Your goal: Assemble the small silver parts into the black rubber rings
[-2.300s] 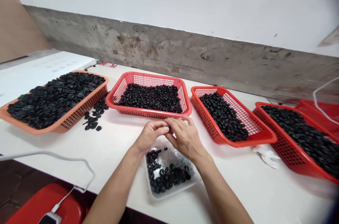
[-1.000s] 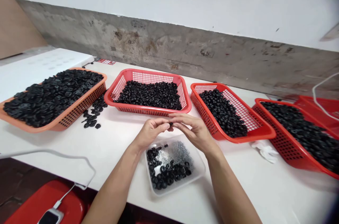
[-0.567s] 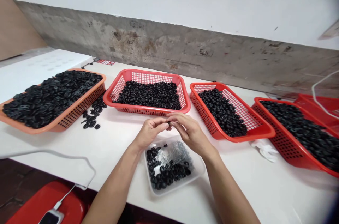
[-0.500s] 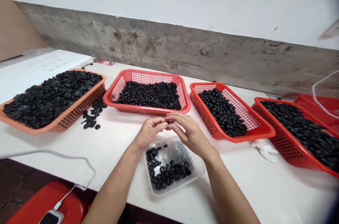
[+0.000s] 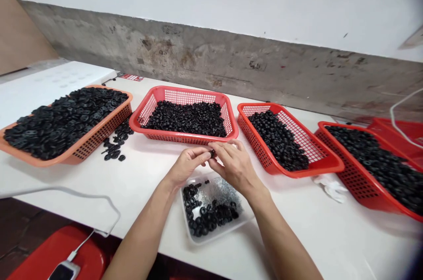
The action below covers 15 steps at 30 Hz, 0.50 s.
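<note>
Left hand [image 5: 187,167] and right hand [image 5: 234,167], fingers [image 5: 202,152] together, clamped on a small black rubber ring [image 5: 212,153] above a clear plastic tray [image 5: 216,237] on the white surface [image 5: 330,236]; farther off, red mesh baskets [image 5: 185,95] heaped with black rings; at the top of the frame, a stained concrete wall [image 5: 198,59].

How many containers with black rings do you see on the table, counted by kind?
Orange baskets: 1
Red baskets: 3
Clear trays: 1
Total: 5
</note>
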Tool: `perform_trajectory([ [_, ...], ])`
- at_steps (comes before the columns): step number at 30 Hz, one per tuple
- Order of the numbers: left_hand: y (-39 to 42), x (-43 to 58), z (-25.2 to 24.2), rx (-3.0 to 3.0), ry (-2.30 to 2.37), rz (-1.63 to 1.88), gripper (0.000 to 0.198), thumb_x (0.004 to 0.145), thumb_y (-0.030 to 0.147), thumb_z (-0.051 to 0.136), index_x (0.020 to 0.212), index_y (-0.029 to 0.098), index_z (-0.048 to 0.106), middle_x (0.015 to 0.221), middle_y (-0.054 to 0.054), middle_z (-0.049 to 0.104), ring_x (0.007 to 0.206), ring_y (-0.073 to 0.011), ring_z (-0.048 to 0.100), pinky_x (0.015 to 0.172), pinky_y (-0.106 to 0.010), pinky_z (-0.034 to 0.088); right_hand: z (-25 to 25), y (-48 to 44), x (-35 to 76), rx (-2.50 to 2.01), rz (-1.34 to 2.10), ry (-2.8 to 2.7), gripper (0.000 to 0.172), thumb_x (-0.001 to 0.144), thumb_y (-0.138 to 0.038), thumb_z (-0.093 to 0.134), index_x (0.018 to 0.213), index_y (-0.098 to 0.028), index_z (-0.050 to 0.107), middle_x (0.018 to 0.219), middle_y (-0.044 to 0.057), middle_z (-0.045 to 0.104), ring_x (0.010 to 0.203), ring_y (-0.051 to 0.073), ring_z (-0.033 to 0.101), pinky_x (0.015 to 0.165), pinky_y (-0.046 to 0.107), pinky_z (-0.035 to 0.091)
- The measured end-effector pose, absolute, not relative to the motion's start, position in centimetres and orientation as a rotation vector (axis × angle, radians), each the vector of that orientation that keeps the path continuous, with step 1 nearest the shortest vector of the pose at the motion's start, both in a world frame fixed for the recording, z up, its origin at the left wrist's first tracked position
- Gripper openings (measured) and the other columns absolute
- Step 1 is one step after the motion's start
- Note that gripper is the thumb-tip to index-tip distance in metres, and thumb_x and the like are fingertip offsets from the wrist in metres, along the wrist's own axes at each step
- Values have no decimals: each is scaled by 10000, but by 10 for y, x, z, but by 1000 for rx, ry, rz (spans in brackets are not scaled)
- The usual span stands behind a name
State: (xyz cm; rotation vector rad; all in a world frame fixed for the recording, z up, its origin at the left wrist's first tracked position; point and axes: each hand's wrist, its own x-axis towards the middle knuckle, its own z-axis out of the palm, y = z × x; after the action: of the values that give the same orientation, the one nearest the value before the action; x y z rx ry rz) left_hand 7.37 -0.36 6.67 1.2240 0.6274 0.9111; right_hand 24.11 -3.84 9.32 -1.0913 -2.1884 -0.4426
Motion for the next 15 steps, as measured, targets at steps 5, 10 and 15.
perform_trajectory([
  [5,-5,73,68,1282,623,907,252,815,377,688,751,134,710,683,6,571,684,-126,456,679,-242,369,93,-38,244,-1036,-407,-2217,247,915,-131,544,1161,-138,564,974,106,734,897,230,688,863,407,480],
  [10,-9,76,68,1306,654,927,265,824,373,667,723,129,683,668,10,545,686,-130,451,681,-251,368,90,-37,241,-993,-335,-2194,236,904,-103,540,1138,-121,559,967,121,714,879,236,668,811,374,531],
  [15,-9,78,68,1311,646,973,253,834,363,658,758,124,689,689,5,556,694,-131,455,677,-251,374,87,-36,241,-1000,-271,-2179,246,924,-115,537,1167,-150,538,982,104,715,860,228,660,798,373,544],
])
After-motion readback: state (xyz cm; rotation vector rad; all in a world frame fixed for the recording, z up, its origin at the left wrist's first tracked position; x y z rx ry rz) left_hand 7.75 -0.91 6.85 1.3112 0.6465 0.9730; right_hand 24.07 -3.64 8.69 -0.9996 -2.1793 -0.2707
